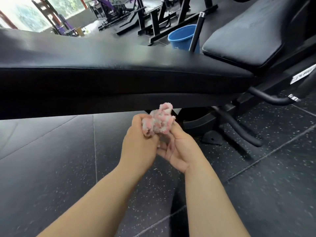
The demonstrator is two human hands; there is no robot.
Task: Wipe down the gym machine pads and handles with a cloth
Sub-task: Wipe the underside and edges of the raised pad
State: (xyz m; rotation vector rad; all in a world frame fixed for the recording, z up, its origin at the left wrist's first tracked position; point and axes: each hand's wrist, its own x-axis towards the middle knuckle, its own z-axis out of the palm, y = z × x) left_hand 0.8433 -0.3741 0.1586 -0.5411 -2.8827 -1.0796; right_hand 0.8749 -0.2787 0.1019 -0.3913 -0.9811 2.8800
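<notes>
1. Cloth (pixel 158 119) wadded small, gripped by left hand (pixel 138 146) with fingers (pixel 137 119) curled round it, held from below by right hand (pixel 177 151).
2. Held low, just under the near edge of the long bench pad (pixel 102 64) (not touching it).
3. Found that pad up and ahead of the fingers, long axis left to right; judged both hands about equally near.

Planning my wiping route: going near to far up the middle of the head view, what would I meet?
Left hand and right hand holding the cloth → long black bench pad → blue bucket → black machine frames at the back.
</notes>
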